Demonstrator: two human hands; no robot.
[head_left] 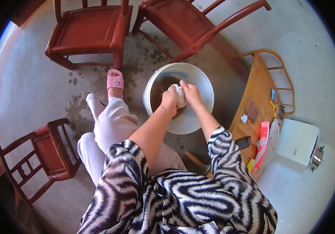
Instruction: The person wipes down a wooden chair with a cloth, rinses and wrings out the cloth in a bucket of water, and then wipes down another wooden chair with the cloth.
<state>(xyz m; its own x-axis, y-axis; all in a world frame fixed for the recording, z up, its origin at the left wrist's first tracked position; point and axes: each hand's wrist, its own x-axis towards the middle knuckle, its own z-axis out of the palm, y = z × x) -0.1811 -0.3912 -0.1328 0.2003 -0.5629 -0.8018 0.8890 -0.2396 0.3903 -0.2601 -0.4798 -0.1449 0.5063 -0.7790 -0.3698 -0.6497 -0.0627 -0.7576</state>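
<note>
A wet-looking white cloth (pixel 180 96) is bunched up between my two hands over a white bucket (pixel 210 97). My left hand (pixel 169 100) is closed around the cloth's left side. On its other side, my right hand (pixel 191 95) grips it with the fingers wrapped round. Dark, brownish water (pixel 158 90) lies in the bucket below the hands. Part of the cloth is hidden by my fingers.
Two red wooden chairs (pixel 87 31) stand beyond the bucket, and a smaller chair (pixel 52 150) is at the left. A wooden bench (pixel 249 97) at the right holds a phone (pixel 243 142) and packets. Wet spots (pixel 77 111) mark the floor.
</note>
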